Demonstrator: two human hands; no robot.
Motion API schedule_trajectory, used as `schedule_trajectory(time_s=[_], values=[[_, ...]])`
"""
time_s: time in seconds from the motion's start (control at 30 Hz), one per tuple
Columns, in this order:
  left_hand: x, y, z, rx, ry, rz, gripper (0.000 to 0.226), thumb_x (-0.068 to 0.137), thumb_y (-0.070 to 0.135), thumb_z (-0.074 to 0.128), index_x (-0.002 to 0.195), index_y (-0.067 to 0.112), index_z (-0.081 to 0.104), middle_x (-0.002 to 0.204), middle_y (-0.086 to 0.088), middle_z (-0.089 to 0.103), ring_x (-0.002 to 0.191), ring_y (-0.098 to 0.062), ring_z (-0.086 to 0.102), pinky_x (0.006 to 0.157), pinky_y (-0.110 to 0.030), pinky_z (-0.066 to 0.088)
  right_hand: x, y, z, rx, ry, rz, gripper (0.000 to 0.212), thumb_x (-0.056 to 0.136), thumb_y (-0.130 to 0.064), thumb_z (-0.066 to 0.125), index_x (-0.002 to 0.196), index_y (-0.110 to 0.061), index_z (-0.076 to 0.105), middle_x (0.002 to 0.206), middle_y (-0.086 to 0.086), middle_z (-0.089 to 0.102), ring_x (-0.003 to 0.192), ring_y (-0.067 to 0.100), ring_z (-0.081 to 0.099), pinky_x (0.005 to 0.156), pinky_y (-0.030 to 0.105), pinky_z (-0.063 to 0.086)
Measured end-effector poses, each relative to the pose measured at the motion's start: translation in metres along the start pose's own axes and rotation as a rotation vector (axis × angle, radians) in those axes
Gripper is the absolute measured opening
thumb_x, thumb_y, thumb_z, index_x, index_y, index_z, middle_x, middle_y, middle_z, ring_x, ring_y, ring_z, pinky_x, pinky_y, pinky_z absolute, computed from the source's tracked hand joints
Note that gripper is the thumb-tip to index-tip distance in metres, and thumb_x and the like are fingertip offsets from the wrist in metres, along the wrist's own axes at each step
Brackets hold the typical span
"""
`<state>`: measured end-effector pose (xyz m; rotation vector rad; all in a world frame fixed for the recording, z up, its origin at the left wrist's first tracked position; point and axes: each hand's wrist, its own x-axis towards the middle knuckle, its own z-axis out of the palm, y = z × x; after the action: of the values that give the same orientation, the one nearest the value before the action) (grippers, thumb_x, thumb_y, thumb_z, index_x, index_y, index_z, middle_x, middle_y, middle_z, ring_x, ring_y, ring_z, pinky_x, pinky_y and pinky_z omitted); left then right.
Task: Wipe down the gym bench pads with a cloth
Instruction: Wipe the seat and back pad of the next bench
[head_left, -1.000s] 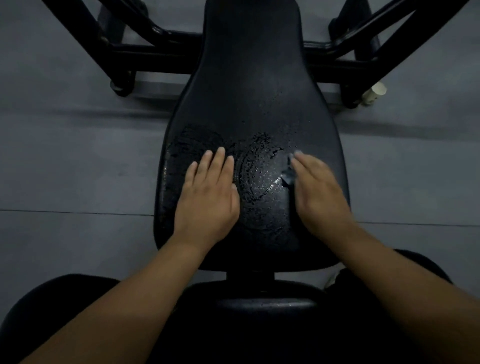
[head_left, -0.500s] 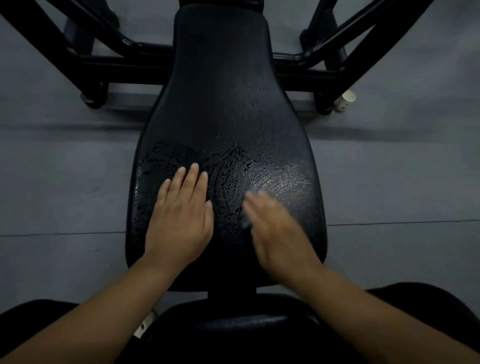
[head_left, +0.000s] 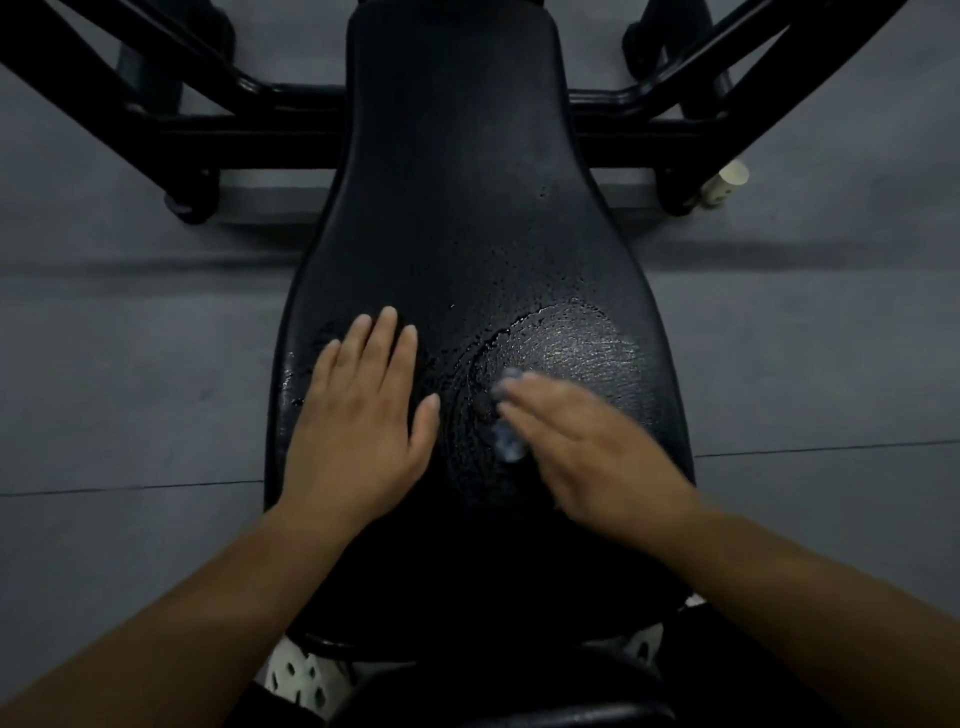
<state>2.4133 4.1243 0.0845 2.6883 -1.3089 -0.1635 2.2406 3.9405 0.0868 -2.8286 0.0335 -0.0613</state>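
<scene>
Left hand (head_left: 363, 421) flat, fingers spread, empty, on wet black bench pad (head_left: 467, 208); right hand (head_left: 587, 452) blurred, pressing pale cloth (head_left: 506, 441); grey floor (head_left: 104, 364).

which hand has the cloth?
The right hand, motion-blurred over the pad's right side; a pale bit of cloth shows at its thumb edge. The left hand lies flat, fingers spread, with nothing under it showing.

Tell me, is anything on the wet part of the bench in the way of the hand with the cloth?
Only the left hand, lying flat on the pad's left side. The right hand, blurred, holds a pale cloth near the middle. Droplets beyond it have nothing visible on them.
</scene>
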Motion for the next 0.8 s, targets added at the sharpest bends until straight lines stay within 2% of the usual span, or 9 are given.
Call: schedule_trajectory(time_s=[0.13, 0.2, 0.33, 0.4, 0.47, 0.53, 0.6, 0.67, 0.8], values=[[0.002, 0.002, -0.004, 0.006, -0.042, -0.016, 0.068, 0.099, 0.047, 0.031, 0.155, 0.009, 0.030, 0.165, -0.012, 0.019, 0.153, -0.028, 0.014, 0.124, -0.047, 0.014, 0.037, 0.021, -0.011, -0.004, 0.157, 0.456, 0.045, 0.091, -0.009, 0.048, 0.134, 0.003, 0.057, 0.146, 0.018, 0.049, 0.138, 0.036, 0.043, 0.114, 0.050, 0.035], [0.002, 0.003, -0.006, 0.006, -0.058, -0.027, 0.068, 0.099, 0.047, 0.031, 0.154, 0.008, 0.033, 0.164, -0.012, 0.022, 0.152, -0.029, 0.017, 0.123, -0.047, 0.016, 0.056, -0.010, -0.009, 0.039, 0.150, 0.544, 0.052, 0.091, -0.018, 0.045, 0.139, 0.001, 0.050, 0.152, 0.019, 0.041, 0.144, 0.037, 0.033, 0.119, 0.050, 0.026], [0.004, 0.002, -0.017, 0.013, -0.121, -0.020, 0.069, 0.098, 0.050, 0.027, 0.153, 0.009, 0.036, 0.163, -0.012, 0.025, 0.151, -0.029, 0.022, 0.121, -0.048, 0.023, 0.026, -0.046, -0.020, 0.084, -0.187, 0.159, 0.072, 0.083, -0.028, 0.032, 0.153, -0.011, 0.034, 0.165, 0.007, 0.018, 0.153, 0.024, 0.010, 0.123, 0.043, 0.008], [0.005, -0.001, -0.021, 0.013, -0.147, -0.006, 0.071, 0.098, 0.053, 0.025, 0.155, 0.012, 0.033, 0.165, -0.009, 0.022, 0.152, -0.027, 0.018, 0.122, -0.047, 0.021, 0.018, -0.021, -0.032, -0.033, -0.205, 0.092, 0.072, 0.080, -0.030, 0.034, 0.150, -0.015, 0.039, 0.163, 0.004, 0.025, 0.151, 0.021, 0.021, 0.122, 0.047, 0.015], [0.004, -0.003, -0.019, 0.013, -0.133, -0.003, 0.071, 0.099, 0.054, 0.024, 0.156, 0.014, 0.030, 0.166, -0.007, 0.019, 0.153, -0.025, 0.015, 0.122, -0.046, 0.018, 0.030, 0.009, -0.037, -0.095, -0.160, 0.239, 0.070, 0.080, -0.029, 0.035, 0.147, -0.014, 0.043, 0.160, 0.007, 0.032, 0.149, 0.025, 0.027, 0.118, 0.051, 0.024], [0.003, -0.004, -0.014, 0.007, -0.103, -0.006, 0.069, 0.099, 0.054, 0.027, 0.156, 0.015, 0.030, 0.166, -0.006, 0.020, 0.153, -0.025, 0.015, 0.122, -0.045, 0.018, 0.062, 0.022, -0.035, -0.047, -0.086, 0.439, 0.069, 0.083, -0.028, 0.032, 0.147, -0.006, 0.041, 0.159, 0.014, 0.031, 0.149, 0.030, 0.022, 0.117, 0.053, 0.025], [0.003, -0.005, -0.008, 0.000, -0.061, -0.007, 0.068, 0.099, 0.052, 0.030, 0.156, 0.016, 0.031, 0.165, -0.005, 0.021, 0.153, -0.023, 0.016, 0.122, -0.044, 0.018, 0.092, 0.007, -0.023, 0.035, 0.012, 0.541, 0.066, 0.088, -0.030, 0.028, 0.146, 0.000, 0.041, 0.156, 0.021, 0.033, 0.147, 0.036, 0.024, 0.118, 0.052, 0.024], [0.002, -0.005, -0.006, -0.016, -0.027, -0.003, 0.067, 0.098, 0.051, 0.033, 0.155, 0.016, 0.033, 0.165, -0.005, 0.023, 0.153, -0.023, 0.017, 0.122, -0.044, 0.018, 0.094, -0.021, -0.005, 0.075, 0.070, 0.411, 0.061, 0.094, -0.031, 0.031, 0.146, -0.002, 0.041, 0.153, 0.020, 0.037, 0.146, 0.035, 0.029, 0.119, 0.049, 0.025], [0.001, -0.004, -0.007, -0.031, 0.011, -0.004, 0.063, 0.097, 0.044, 0.033, 0.153, 0.015, 0.039, 0.163, -0.006, 0.029, 0.151, -0.023, 0.024, 0.121, -0.043, 0.018, 0.037, -0.038, -0.008, 0.052, -0.091, 0.012, 0.052, 0.097, -0.025, 0.038, 0.148, -0.011, 0.042, 0.156, 0.007, 0.040, 0.146, 0.020, 0.032, 0.121, 0.039, 0.021]])
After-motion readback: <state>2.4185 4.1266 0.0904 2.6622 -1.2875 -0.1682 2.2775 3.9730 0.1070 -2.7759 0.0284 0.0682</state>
